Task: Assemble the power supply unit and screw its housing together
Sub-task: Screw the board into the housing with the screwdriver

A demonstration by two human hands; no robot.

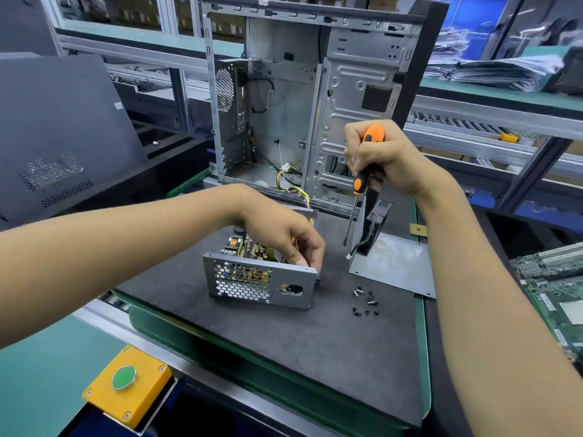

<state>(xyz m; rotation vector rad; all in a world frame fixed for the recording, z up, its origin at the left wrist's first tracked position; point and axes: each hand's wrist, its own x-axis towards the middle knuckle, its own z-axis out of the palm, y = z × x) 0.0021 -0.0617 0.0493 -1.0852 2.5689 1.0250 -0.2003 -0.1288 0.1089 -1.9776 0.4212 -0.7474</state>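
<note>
The open power supply housing [258, 283] stands on the dark mat, its perforated grey face toward me and the circuit board showing inside. My left hand [280, 230] reaches over its top right corner, fingers curled on the upper edge. My right hand [378, 159] grips an orange and black screwdriver [362, 171] upright above the mat, tip down and clear of the housing. The L-shaped metal cover [394, 263] with a black fan [375, 222] lies to the right. Several small black screws [366, 299] lie loose between housing and cover.
An empty computer case [303, 99] stands open at the back of the mat [284, 342]. A dark side panel [60, 127] leans at the left. A yellow box with a green button [126, 384] sits at the front left. Circuit boards [555, 285] lie at the right edge.
</note>
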